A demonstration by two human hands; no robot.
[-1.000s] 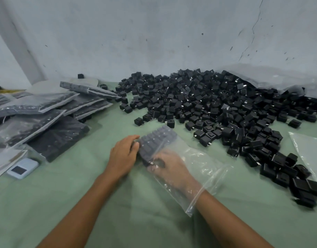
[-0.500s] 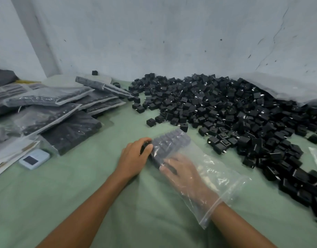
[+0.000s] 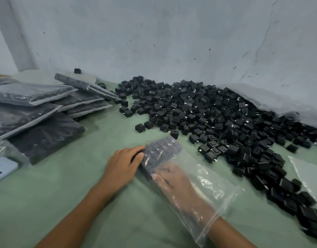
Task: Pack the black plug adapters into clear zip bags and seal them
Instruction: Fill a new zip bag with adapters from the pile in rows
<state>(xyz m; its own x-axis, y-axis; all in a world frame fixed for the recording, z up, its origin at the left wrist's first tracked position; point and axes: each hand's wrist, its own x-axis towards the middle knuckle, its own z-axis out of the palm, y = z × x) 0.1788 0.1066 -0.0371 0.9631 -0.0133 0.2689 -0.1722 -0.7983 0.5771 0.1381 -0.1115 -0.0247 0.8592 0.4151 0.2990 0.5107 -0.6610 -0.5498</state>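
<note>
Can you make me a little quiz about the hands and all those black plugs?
1. True or false: the right hand is inside the clear bag.
2. Which side of the hands do the packed bags lie on? A left, B right, C between them.
3. Fill in: the left hand touches the clear bag from the ____.
Key: 1 true; 2 A; 3 outside.
</note>
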